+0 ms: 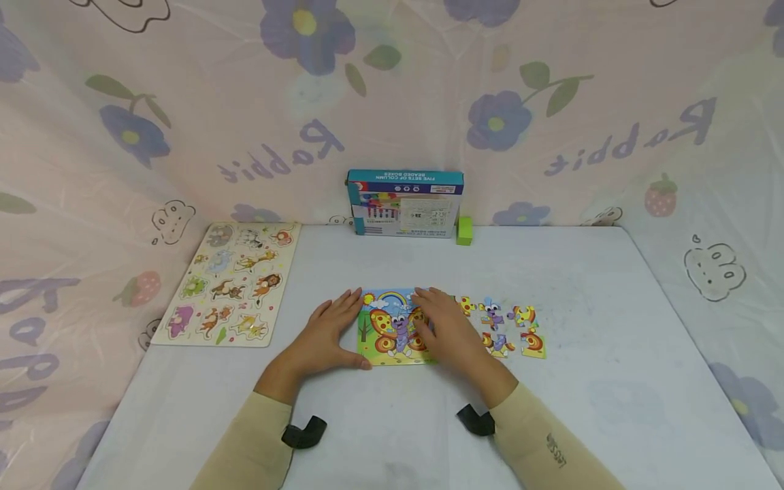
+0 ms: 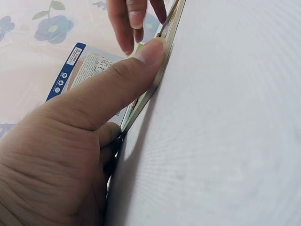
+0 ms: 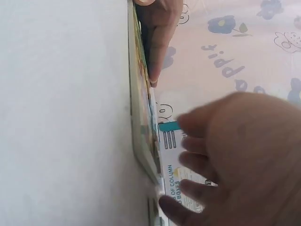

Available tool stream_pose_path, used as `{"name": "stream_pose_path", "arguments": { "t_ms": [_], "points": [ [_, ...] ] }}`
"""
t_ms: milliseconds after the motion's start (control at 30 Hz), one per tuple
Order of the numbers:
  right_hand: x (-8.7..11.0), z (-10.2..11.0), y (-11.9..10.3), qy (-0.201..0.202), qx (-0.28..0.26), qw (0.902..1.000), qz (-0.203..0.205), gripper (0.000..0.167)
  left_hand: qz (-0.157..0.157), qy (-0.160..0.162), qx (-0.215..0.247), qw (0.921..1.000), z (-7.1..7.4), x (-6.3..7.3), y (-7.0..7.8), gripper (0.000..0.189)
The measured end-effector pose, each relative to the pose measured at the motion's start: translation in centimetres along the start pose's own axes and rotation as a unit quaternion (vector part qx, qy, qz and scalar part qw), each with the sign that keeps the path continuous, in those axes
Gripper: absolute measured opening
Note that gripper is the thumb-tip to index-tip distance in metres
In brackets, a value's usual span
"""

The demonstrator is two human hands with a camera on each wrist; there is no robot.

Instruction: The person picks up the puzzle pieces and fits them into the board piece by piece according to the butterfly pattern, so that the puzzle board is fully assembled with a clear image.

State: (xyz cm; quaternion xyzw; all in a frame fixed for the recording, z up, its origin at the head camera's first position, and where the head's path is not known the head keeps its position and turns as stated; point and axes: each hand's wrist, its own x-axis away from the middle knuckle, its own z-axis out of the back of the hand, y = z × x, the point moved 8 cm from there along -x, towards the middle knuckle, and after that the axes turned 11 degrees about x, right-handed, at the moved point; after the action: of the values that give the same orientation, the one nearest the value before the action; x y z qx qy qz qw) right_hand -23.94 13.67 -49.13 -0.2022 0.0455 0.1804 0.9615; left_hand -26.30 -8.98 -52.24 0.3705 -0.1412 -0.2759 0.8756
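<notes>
A white table (image 1: pixel 392 422) meets a flowered backdrop (image 1: pixel 404 88). The butterfly puzzle board (image 1: pixel 395 333) lies between the hands, loose puzzle pieces (image 1: pixel 492 314) to its right, nearer the right hand (image 1: pixel 452 331). That hand arches palm-down, gripping nothing; the left hand (image 1: pixel 331 335) spreads straight fingers and thumb along the board's left edge.
</notes>
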Motion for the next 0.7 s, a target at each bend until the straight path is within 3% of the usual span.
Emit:
{"name": "stream_pose_path", "arguments": {
  "t_ms": [100,233,500,700],
  "points": [
    [0.2,-0.9,-0.6,-0.046,0.054,0.9972,0.024,0.057,0.000,-0.001,-0.003,1.0000,0.0,0.0,0.0,0.132],
    [0.5,-1.7,-0.6,-0.086,0.080,0.9929,0.013,0.064,0.001,-0.001,0.000,1.0000,0.1,0.0,0.1,0.131],
    [1.0,-2.0,-0.8,-0.121,0.088,0.9887,-0.011,0.080,-0.006,0.005,0.007,0.9999,0.1,0.1,0.3,0.131],
    [1.1,-2.2,-0.8,-0.124,0.091,0.9880,-0.013,0.083,-0.008,0.006,0.006,0.9999,0.1,0.0,0.2,0.130]
  ]
}}
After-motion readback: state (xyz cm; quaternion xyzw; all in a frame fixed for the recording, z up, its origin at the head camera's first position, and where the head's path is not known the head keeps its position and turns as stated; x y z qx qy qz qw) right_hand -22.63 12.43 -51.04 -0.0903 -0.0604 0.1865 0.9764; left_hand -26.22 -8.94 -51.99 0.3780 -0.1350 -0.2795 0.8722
